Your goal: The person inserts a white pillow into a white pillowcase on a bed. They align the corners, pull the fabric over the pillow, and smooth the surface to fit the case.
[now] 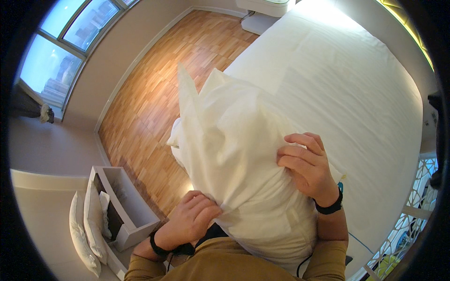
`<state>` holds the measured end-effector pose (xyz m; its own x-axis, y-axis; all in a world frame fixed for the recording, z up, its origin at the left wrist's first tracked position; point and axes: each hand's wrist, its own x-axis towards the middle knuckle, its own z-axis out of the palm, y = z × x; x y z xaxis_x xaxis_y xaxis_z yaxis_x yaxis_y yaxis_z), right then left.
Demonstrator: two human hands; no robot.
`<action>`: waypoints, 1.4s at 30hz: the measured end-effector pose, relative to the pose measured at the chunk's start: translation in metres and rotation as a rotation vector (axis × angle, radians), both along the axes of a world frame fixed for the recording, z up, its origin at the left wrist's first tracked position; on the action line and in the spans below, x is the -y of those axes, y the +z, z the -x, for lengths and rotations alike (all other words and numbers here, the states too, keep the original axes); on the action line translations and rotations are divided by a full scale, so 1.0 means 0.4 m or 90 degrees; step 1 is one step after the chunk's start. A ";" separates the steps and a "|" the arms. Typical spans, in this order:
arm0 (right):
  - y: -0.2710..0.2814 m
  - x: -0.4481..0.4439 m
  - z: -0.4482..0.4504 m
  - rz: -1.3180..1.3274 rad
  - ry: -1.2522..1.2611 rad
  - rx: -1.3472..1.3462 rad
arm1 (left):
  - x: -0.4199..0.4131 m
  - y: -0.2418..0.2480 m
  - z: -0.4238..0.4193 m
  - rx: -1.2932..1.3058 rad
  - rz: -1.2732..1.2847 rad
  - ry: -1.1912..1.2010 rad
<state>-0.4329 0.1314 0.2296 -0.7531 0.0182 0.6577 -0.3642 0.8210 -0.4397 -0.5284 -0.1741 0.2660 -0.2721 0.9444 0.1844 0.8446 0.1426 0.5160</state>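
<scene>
A white pillowcase [235, 130] hangs in loose folds in front of my body, its far end rising into pointed corners. Its lower part bulges against my torso, apparently around a pillow. My left hand [197, 214] pinches the cloth at its left edge, fingertips curled into the fabric. On the other side my right hand [306, 165] touches the cloth with bent, spread fingers; whether it grips is not clear. Both wrists wear black bands. Beyond the cloth lies a bed with a white sheet [351, 95].
An open white drawer [132, 200] stands at lower left, beside white pillows [93, 221]. Wooden flooring [147, 95] runs between the bed and the windowed wall. A white bedside unit [263, 7] is at the top. A patterned lattice screen [397, 224] borders the lower right.
</scene>
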 end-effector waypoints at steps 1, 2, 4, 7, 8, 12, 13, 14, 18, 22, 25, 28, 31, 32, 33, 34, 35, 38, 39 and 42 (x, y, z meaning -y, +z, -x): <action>0.000 -0.004 -0.007 0.026 0.008 0.016 | -0.010 -0.006 -0.005 -0.024 -0.009 0.029; 0.002 -0.012 -0.014 0.052 0.015 0.031 | -0.016 -0.005 -0.008 -0.034 -0.023 0.061; 0.005 -0.021 -0.032 0.095 0.028 0.064 | -0.040 0.001 -0.004 -0.051 -0.064 0.124; 0.014 -0.020 -0.061 0.129 0.052 0.099 | -0.091 0.033 0.007 -0.126 -0.097 0.171; 0.016 -0.017 -0.066 0.127 0.064 0.101 | -0.116 0.042 0.019 -0.134 -0.119 0.169; 0.015 0.007 -0.075 0.109 0.068 0.082 | -0.214 0.084 0.036 -0.165 -0.108 0.179; 0.014 0.013 -0.073 0.104 0.064 0.074 | -0.237 0.091 0.040 -0.179 -0.100 0.172; 0.011 0.018 -0.072 0.101 0.056 0.070 | -0.257 0.096 0.045 -0.190 -0.068 0.178; 0.002 0.025 -0.053 0.117 0.044 0.043 | -0.316 0.095 0.074 -0.261 -0.133 0.168; -0.002 0.029 -0.037 0.120 0.042 0.023 | -0.349 0.064 0.117 -0.345 -0.183 0.214; -0.006 0.025 -0.038 0.130 0.046 0.028 | -0.350 0.045 0.157 -0.347 -0.197 0.266; -0.013 0.012 -0.047 0.156 0.058 0.037 | -0.335 0.042 0.174 -0.319 -0.220 0.304; -0.020 -0.004 -0.047 0.224 0.058 0.035 | -0.308 0.057 0.154 -0.316 -0.285 0.203; -0.022 -0.009 -0.043 0.265 0.044 0.046 | -0.302 0.061 0.137 -0.289 -0.280 0.173; -0.022 -0.014 -0.038 0.320 0.041 0.005 | -0.300 0.063 0.123 -0.260 -0.232 0.186; -0.024 -0.011 -0.027 0.425 0.004 0.056 | -0.302 0.062 0.107 -0.238 -0.196 0.189; -0.028 -0.003 -0.008 0.544 -0.022 0.055 | -0.308 0.058 0.096 -0.216 -0.162 0.192; -0.034 -0.030 0.043 0.576 -0.050 0.114 | -0.340 0.041 0.108 -0.286 -0.130 0.158; -0.038 -0.046 0.060 0.530 -0.051 0.140 | -0.345 0.039 0.112 -0.301 -0.119 0.137; -0.052 -0.077 0.092 0.298 -0.023 0.108 | -0.337 0.038 0.107 -0.314 -0.143 0.090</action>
<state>-0.4698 0.1622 0.2088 -0.8419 0.3104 0.4414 -0.2307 0.5325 -0.8144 -0.5713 -0.0391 0.2812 -0.2232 0.8279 0.5145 0.9744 0.2038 0.0948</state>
